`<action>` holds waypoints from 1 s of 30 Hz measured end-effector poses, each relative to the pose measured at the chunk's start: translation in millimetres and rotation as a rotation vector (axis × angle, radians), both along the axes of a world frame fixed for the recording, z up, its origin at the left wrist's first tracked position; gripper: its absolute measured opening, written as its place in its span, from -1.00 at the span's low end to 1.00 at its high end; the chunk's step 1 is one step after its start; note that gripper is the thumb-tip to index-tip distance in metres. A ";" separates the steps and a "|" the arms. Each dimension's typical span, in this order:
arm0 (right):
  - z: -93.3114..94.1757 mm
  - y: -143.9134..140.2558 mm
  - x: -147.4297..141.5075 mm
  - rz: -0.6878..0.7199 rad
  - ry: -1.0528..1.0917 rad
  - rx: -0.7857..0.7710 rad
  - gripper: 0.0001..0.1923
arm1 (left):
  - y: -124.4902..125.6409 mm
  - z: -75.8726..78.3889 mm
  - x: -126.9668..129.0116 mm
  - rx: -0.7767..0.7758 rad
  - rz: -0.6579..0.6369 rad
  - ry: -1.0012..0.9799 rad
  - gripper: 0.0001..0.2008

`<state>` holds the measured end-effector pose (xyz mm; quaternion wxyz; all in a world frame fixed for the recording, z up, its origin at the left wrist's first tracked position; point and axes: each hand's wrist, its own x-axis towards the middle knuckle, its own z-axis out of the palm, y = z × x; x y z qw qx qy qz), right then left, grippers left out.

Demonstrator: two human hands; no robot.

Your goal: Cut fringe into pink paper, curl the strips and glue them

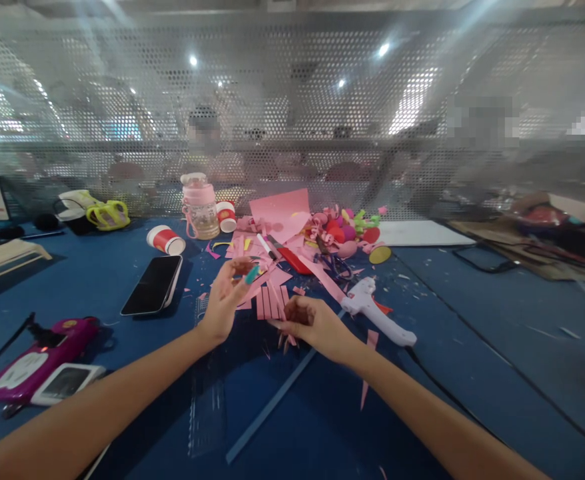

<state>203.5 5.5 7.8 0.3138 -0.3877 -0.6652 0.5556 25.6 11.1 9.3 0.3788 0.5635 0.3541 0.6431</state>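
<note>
Between both hands, pink paper strips

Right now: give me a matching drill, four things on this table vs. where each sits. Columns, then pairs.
Things:
1. phone
2. glue gun
3. bottle
4. paper cup

Places:
A. lying on its side, behind the phone
B. right of the right hand
C. upright at the back, by the mesh screen
D. flat, left of the left hand

Pairs: 1-D, 2-B, 3-C, 4-A

No text or label can be read
</note>
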 end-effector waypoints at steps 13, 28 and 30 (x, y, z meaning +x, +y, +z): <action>10.4 -0.2 6.7 0.188 0.053 -0.078 -0.69 | 6.5 11.3 -2.5 -0.156 -0.439 -0.198 -0.43; 7.9 -1.2 4.8 0.213 0.024 -0.076 -0.69 | 6.8 7.0 -3.0 -0.179 -0.483 -0.167 -0.52; 7.9 -1.4 4.7 0.209 0.031 -0.077 -0.69 | 6.7 6.5 -3.3 -0.201 -0.466 -0.165 -0.53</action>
